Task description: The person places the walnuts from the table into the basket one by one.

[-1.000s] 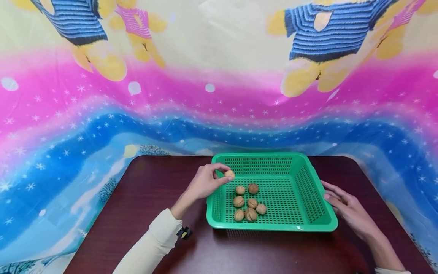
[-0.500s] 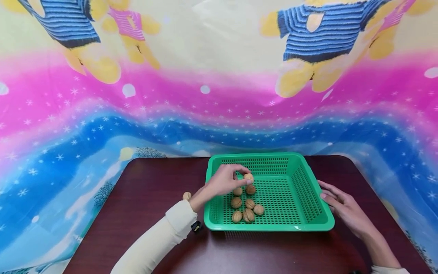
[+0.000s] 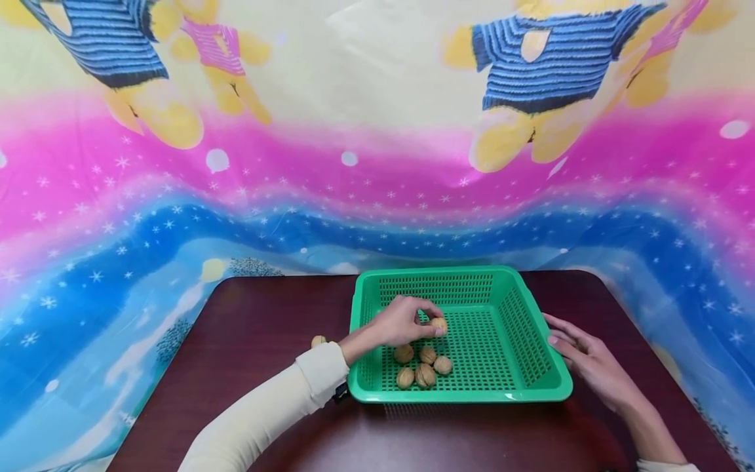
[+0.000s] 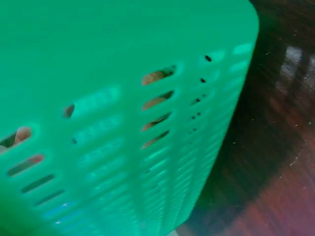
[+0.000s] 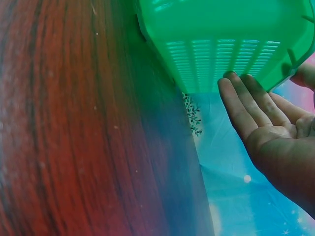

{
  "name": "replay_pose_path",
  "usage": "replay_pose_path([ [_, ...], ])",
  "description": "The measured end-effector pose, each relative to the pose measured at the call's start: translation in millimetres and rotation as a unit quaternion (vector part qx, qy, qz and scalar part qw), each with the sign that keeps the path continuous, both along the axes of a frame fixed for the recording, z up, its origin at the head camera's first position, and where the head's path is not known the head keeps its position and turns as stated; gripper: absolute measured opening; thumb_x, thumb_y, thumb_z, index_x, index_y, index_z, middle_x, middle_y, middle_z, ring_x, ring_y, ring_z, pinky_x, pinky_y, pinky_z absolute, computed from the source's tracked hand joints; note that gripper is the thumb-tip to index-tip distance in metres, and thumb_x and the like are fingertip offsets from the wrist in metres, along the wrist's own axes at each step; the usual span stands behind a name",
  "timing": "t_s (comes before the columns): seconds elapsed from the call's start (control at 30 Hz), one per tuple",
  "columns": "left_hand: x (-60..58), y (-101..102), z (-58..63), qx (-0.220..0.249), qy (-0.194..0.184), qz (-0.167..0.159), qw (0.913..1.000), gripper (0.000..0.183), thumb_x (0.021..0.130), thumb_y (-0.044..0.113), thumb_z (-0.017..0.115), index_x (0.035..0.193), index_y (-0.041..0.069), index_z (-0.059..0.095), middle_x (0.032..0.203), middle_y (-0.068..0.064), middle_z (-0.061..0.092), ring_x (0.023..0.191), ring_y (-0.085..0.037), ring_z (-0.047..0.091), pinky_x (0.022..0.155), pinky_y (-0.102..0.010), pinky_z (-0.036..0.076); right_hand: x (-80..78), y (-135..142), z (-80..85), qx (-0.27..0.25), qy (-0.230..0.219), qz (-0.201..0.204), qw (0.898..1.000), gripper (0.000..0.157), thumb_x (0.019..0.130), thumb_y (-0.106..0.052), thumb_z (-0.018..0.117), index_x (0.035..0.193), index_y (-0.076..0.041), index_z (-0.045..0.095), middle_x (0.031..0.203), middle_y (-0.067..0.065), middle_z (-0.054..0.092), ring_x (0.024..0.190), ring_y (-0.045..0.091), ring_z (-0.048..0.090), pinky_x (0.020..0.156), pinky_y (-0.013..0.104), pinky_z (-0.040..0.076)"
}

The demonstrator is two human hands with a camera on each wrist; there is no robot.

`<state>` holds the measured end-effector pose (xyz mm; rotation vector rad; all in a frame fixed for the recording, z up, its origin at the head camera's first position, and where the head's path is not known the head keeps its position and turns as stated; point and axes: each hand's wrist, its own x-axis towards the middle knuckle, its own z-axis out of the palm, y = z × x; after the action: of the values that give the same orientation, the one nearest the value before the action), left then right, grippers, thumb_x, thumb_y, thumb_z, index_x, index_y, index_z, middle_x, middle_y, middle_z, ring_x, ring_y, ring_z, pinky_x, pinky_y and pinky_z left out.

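My left hand reaches over the left wall of a green plastic basket. It pinches a walnut between thumb and fingers, low inside the basket. Several more walnuts lie on the basket floor just nearer than the hand, which covers part of that floor. From the left wrist, the slotted side wall fills most of the view, with bits of brown showing through the slots. At the other end, my right hand rests against the outer right side. Its fingers lie straight against the slotted wall, thumb up by the rim.
Another walnut sits on the dark wooden table left of the basket, partly behind the left sleeve. A cartoon-printed cloth hangs behind the table and down its sides.
My left hand has carried the walnut from the basket's left rim rightward and down inside it. The walnut on the table has come into view. My right hand stays at the basket's side.
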<state>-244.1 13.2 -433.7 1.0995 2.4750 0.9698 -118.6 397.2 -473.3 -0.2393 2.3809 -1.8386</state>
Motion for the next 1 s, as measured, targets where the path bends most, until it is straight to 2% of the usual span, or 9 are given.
replay_pose_path([
  [0.23, -0.3, -0.1, -15.4, 0.005, -0.026, -0.004, 0.9996, 0.031, 0.101, 0.035, 0.078, 0.128, 0.022, 0.078, 0.111, 0.007, 0.079, 0.061, -0.003, 0.055, 0.067, -0.020, 0.048, 0.2, -2.6, -0.6, 0.004, -0.009, -0.006, 1.000, 0.060, 0.118, -0.017, 0.043, 0.171, -0.001, 0.020, 0.134, -0.026, 0.067, 0.117, 0.002, 0.073, 0.088, 0.030, 0.064],
  [0.47, -3.4, 2.7, -17.0, 0.008, -0.034, 0.005, 0.9994, 0.031, 0.101, 0.036, 0.078, 0.128, 0.022, 0.078, 0.111, 0.007, 0.079, 0.063, -0.004, 0.058, 0.068, -0.021, 0.049, -0.2, -0.9, 0.7, 0.000, -0.004, -0.003, 1.000, 0.060, 0.118, -0.015, 0.043, 0.171, 0.000, 0.019, 0.134, -0.024, 0.069, 0.116, 0.005, 0.075, 0.087, 0.032, 0.064],
  [0.67, -2.7, 1.6, -18.0, 0.007, -0.048, 0.013, 0.9987, 0.039, 0.103, 0.035, 0.075, 0.137, 0.015, 0.074, 0.119, 0.004, 0.078, 0.066, -0.004, 0.061, 0.068, -0.021, 0.051, -0.9, -1.7, 1.1, -0.004, -0.005, 0.000, 1.000, 0.060, 0.118, -0.015, 0.043, 0.170, 0.000, 0.019, 0.134, -0.024, 0.069, 0.116, 0.005, 0.075, 0.087, 0.031, 0.064],
  [0.8, -1.0, -1.9, -14.3, 0.019, -0.049, 0.024, 0.9983, 0.039, 0.104, 0.035, 0.074, 0.137, 0.016, 0.074, 0.122, 0.002, 0.078, 0.058, -0.005, 0.054, 0.061, -0.022, 0.046, -1.7, -3.2, 0.7, -0.004, -0.012, 0.000, 1.000, 0.060, 0.118, -0.017, 0.043, 0.171, -0.001, 0.019, 0.134, -0.025, 0.069, 0.116, 0.005, 0.075, 0.087, 0.032, 0.064],
  [1.0, -2.1, -14.6, 3.6, 0.055, -0.037, 0.034, 0.9972, 0.036, 0.104, 0.033, 0.074, 0.137, 0.018, 0.074, 0.127, -0.004, 0.077, 0.053, -0.004, 0.043, 0.054, -0.023, 0.038, -0.2, -2.4, 1.1, 0.003, -0.011, -0.002, 1.000, 0.060, 0.118, -0.017, 0.044, 0.171, -0.001, 0.020, 0.134, -0.028, 0.068, 0.117, 0.001, 0.073, 0.088, 0.030, 0.064],
])
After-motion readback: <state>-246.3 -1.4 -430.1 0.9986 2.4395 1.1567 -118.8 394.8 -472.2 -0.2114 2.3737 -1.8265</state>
